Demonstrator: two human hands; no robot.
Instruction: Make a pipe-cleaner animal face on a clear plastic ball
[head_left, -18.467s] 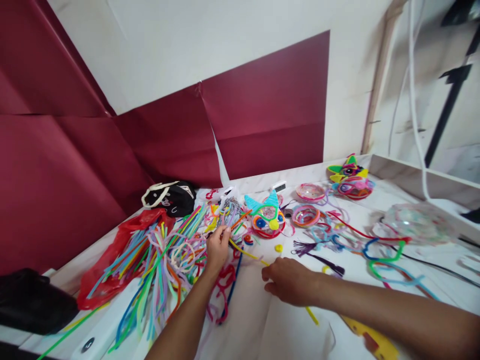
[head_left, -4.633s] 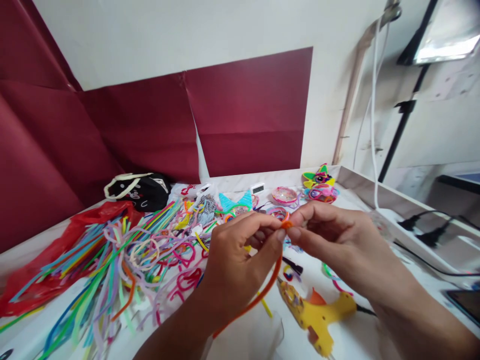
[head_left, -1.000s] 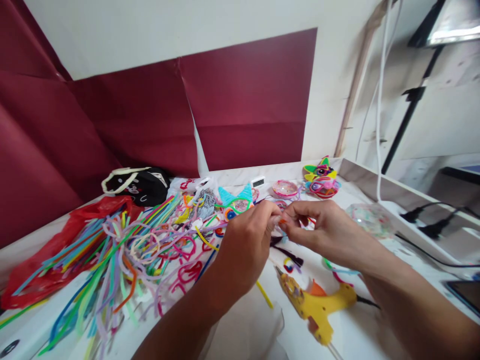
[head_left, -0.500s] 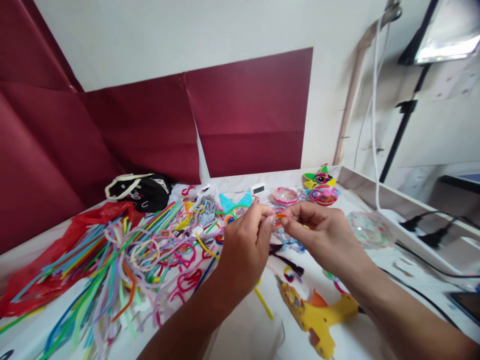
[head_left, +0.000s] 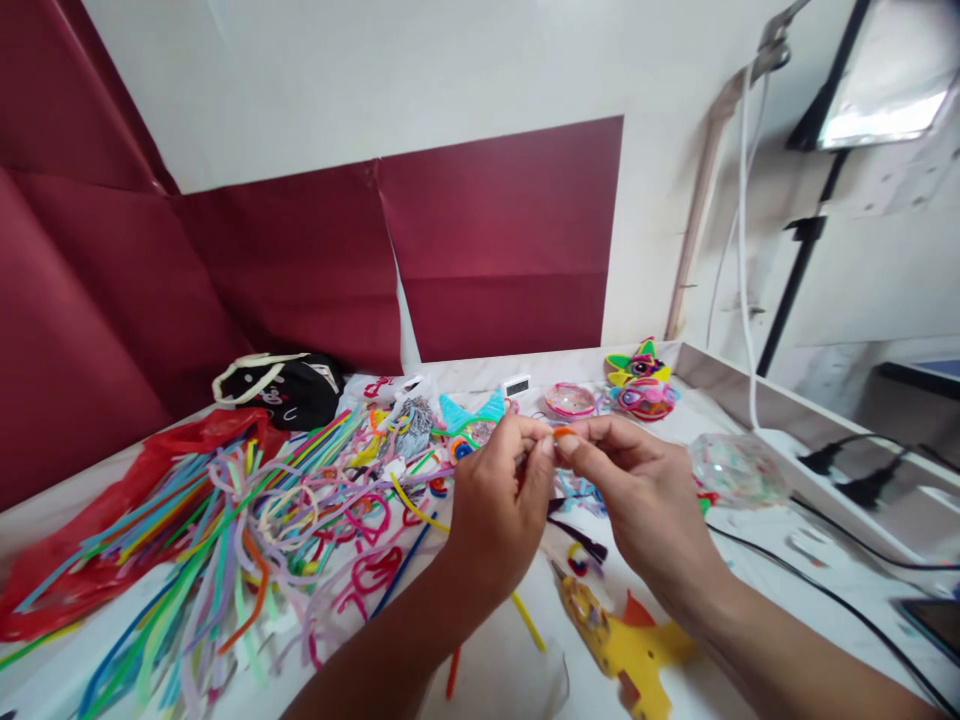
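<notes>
My left hand [head_left: 501,500] and my right hand [head_left: 646,490] meet fingertip to fingertip above the table, both in a closed pinch. Between them shows a short orange piece of pipe cleaner [head_left: 562,433], mostly covered by the fingers. Below the right hand lies a yellow hot glue gun [head_left: 626,640], its nozzle toward the upper left. A yellow pipe cleaner [head_left: 529,622] passes under my left hand, and an orange strip [head_left: 453,672] shows beside my left forearm. Behind the left hand sits a light-blue pointed craft piece [head_left: 472,412].
Loose pipe cleaners [head_left: 225,530] cover the left side, partly on a red plastic bag [head_left: 67,580]. A black pouch [head_left: 289,392] stands behind them. Finished colourful crafts [head_left: 643,385] and a clear plastic bowl [head_left: 735,468] are at the right, near a power strip and cables [head_left: 825,590].
Both hands stay together, with the right fingers turned slightly over the orange piece. An orange strip now shows beside my left forearm. The view has tilted up a little.
</notes>
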